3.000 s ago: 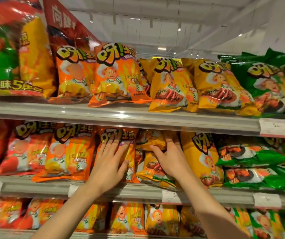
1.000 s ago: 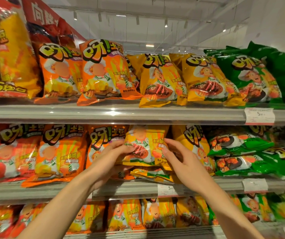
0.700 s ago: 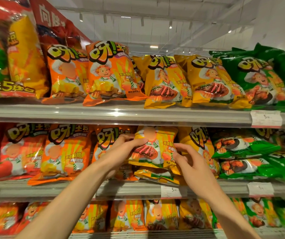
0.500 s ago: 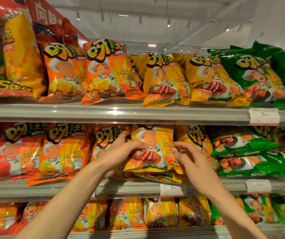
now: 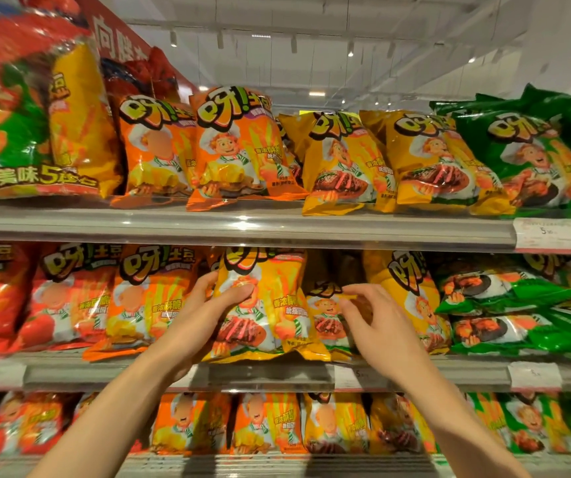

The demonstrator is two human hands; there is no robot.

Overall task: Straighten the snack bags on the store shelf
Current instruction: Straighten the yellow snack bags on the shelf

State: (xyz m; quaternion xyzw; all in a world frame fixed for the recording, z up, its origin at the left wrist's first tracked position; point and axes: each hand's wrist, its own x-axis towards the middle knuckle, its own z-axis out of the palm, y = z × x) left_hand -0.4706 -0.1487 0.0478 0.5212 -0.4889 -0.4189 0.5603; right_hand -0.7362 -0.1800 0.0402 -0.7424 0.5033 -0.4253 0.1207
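On the middle shelf [image 5: 277,374] a yellow snack bag [image 5: 267,305] stands upright. My left hand [image 5: 198,329] grips its left edge, with the thumb across the front and the fingers behind. Just to its right and further back sits a second, lower yellow bag [image 5: 327,322]. My right hand [image 5: 380,329] is at that bag's upper right corner, forefinger and thumb curled as if pinching it. Another yellow bag [image 5: 411,291] leans beside my right hand.
Orange and red bags [image 5: 146,298] fill the middle shelf to the left, and green bags [image 5: 505,305] lie stacked flat to the right. The upper shelf [image 5: 242,225] carries orange, yellow and green bags. Price tags [image 5: 546,232] hang on the shelf rails. The bottom shelf holds more bags.
Both hands lifted the yellow bag from lying flat and stood it upright. My right hand has let go of its right edge and moved to the lower yellow bag behind it.
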